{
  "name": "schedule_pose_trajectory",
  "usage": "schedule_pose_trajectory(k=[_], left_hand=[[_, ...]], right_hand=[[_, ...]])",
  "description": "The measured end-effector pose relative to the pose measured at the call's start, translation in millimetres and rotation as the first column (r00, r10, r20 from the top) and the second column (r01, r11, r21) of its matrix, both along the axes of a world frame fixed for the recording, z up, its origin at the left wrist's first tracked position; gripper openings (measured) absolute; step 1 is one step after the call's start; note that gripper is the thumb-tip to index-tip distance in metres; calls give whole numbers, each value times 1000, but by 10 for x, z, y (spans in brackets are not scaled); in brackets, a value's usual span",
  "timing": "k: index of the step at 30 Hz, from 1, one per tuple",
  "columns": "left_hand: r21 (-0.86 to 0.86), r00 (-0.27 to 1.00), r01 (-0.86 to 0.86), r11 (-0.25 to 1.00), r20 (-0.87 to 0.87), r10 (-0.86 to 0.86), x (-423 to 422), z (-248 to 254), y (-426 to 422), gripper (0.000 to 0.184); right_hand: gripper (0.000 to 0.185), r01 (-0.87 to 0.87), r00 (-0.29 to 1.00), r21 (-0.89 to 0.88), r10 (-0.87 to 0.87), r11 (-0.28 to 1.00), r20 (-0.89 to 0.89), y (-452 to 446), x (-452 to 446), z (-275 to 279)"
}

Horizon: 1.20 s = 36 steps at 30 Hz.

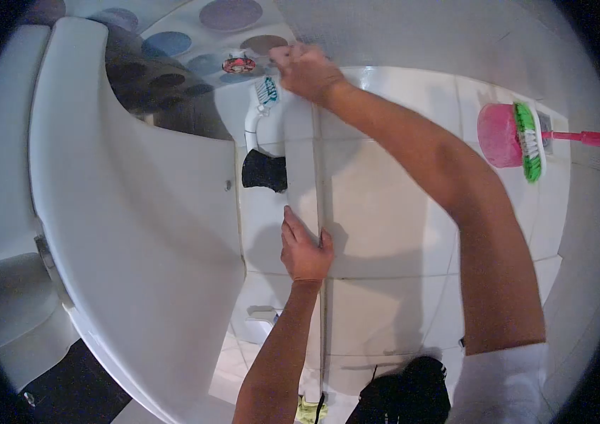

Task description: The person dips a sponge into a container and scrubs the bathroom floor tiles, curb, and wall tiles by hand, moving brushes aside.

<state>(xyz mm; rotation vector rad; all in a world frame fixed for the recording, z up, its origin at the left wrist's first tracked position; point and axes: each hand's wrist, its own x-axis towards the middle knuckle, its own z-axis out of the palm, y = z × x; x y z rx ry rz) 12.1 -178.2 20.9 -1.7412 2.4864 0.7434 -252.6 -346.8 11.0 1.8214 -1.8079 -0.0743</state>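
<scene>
My left hand [306, 253] rests flat on the narrow white ledge [303, 169], its fingers stretched out and thumb apart. Beyond its fingertips lies a black scrub pad [265, 170] beside the ledge. Farther up is a white-handled brush with teal and white bristles [265, 92]. My right hand [306, 73] reaches to the far end of the ledge, near the dotted panel [204, 67]. Its fingers look curled and slightly blurred; anything inside them is hidden. Left of it, a small red-and-white item [238, 65] shows against the dots.
A large white curved basin or tub [137, 212] fills the left side. White tiles [378, 205] cover the surface right of the ledge. At the far right are a pink scoop [498, 136] and a green-and-white bristled brush [527, 143]. A yellow-green cloth [309, 410] lies at the bottom.
</scene>
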Motion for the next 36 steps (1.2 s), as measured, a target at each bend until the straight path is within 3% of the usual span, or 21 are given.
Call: schedule_pose_trajectory(k=[2,3,6,9,12,14,17,19,20,22,23,24,25,26,28,30,31,33,34,36], left_hand=[[-43,999,29,999,-15,-30,41,-43,11,88],[-102,997,58,993,-36,-62,43,-52,-3,87],[-44,999,15,999,-28,-16,13,-24,-3,91],[-55,1000,16,998,17,-15,5,-29,7,91],[-102,998,51,993,31,-48,14,-51,0,89],[-97,998,51,994,27,-49,10,-70,-2,90],[-73,998,43,996,38,-41,9,-13,3,91],[-50,998,53,997,47,-51,-3,-8,22,91],[-92,997,70,993,34,-67,5,-31,22,91],[-135,996,90,987,27,-87,13,-73,-21,91],[-148,996,93,985,22,-91,31,-79,-5,91],[-163,995,102,981,15,-101,33,-80,12,91],[-157,994,112,981,17,-111,22,-67,18,91],[-129,996,88,988,20,-86,4,-42,15,91],[-107,997,75,991,29,-72,-33,-9,-4,91],[-56,999,33,998,45,-31,-45,-3,-8,90],[-59,997,47,997,61,-44,-12,-15,-2,90],[-101,997,67,993,31,-64,-4,-63,0,90],[-110,996,83,991,32,-80,-15,-75,-11,90],[-116,995,77,990,75,-69,-1,-86,21,91]], right_hand=[[12,-61,961,-343,148,937,234,7,-222,-240],[12,-68,961,-340,153,938,229,0,-191,-189],[11,-11,977,-215,56,977,204,-29,-56,-33],[12,45,993,7,-45,999,107,-142,185,96],[28,82,982,-40,-73,996,176,-90,166,241],[43,-61,984,-465,133,883,123,92,-43,545],[56,-39,984,-463,115,885,138,229,-258,811],[54,-4,992,-270,39,963,122,438,-373,196],[52,106,927,-205,-22,973,375,643,-539,-374],[46,340,721,10,-268,940,639,1003,-580,-579],[41,458,621,152,-437,876,651,1207,-444,-382],[41,460,615,161,-444,873,651,1177,-398,-488],[35,631,165,148,-318,762,934,1065,-320,-670],[35,752,-283,227,-8,619,959,909,-249,-803],[44,888,-234,91,272,452,933,380,5,-833],[48,818,-428,363,51,447,902,-18,267,-438],[48,817,-442,375,59,437,895,39,280,-397],[60,594,-538,488,-136,640,832,216,199,-284],[60,604,-540,482,-120,635,833,304,117,-224],[63,471,-446,293,-62,832,893,497,3,-94]])
